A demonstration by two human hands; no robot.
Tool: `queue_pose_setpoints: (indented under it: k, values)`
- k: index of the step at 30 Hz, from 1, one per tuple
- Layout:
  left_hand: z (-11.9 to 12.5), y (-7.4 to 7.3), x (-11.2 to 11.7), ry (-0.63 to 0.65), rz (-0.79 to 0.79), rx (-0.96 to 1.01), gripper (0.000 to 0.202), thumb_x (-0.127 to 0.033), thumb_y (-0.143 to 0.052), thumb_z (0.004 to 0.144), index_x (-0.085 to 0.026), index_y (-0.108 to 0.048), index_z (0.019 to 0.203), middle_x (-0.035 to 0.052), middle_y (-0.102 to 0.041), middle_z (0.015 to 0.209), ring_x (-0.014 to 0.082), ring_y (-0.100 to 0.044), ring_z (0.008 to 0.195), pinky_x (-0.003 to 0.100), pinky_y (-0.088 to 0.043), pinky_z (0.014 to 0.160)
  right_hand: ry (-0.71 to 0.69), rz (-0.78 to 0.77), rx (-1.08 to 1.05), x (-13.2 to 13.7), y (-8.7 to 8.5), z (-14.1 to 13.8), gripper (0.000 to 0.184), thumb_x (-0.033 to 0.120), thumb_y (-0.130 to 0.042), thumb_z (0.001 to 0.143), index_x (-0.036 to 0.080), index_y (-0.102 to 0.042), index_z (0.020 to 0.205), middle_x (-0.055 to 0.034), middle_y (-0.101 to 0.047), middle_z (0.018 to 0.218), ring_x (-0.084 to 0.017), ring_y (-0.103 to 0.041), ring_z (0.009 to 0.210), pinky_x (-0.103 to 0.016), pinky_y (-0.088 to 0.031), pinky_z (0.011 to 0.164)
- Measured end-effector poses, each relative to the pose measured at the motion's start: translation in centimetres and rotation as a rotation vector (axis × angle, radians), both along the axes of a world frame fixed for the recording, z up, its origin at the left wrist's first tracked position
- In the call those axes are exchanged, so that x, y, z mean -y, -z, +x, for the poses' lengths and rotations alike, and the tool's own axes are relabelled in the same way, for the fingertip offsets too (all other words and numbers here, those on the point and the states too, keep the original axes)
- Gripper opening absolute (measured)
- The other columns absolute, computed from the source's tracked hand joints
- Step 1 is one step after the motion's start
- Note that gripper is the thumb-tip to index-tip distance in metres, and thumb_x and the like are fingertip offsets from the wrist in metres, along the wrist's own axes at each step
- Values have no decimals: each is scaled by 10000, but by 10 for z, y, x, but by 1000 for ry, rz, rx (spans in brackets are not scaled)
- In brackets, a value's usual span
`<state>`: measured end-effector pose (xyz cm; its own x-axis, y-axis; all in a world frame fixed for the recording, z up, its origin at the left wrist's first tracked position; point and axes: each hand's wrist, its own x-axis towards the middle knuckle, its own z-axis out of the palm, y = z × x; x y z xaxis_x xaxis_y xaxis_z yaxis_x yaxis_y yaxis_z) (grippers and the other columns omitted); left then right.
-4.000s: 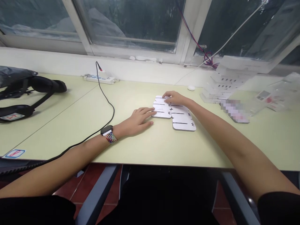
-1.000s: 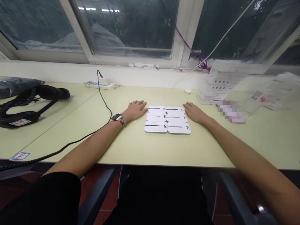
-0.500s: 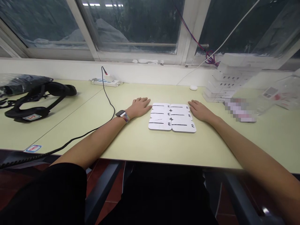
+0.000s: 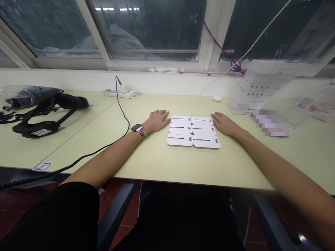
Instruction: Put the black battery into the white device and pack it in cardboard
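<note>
Table [image 4: 146, 160], pale yellow-green top, seam at your left, various articles.
Before you: six white cards [image 4: 202, 129], rounded corners, two columns of three, each marked with a black line and a "W"; your left hand [image 4: 157, 121] and right hand [image 4: 225, 124] rest palm down, one on either side. To your left: black headgear [image 4: 65, 101], a plastic bag with dark contents [image 4: 36, 94], a power strip [image 4: 121, 93], a black cable [image 4: 129, 124], a label [image 4: 42, 166] at the front edge. To your right: a small white disc [image 4: 217, 98], stacked white boxes [image 4: 252, 92], a pixelated item [image 4: 270, 123], a clear bag [image 4: 315, 99].
</note>
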<state>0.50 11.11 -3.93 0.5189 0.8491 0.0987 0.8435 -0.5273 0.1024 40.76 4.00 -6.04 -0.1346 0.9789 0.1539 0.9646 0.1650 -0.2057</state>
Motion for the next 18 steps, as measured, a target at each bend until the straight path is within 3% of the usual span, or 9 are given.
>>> queue_pose_setpoints:
  k: [18]
  values:
    - [0, -1, 2, -20, -12, -16, 723, -643, -223, 1087, -251, -429, 1659, 128, -388, 1760, 429, -338, 1580, 604, -277, 1285, -16, 7, -4, -3, 4, 2, 644, 449, -225, 1117, 188, -488, 1643, -142, -454, 1742, -333, -397, 1635, -558, -357, 1339]
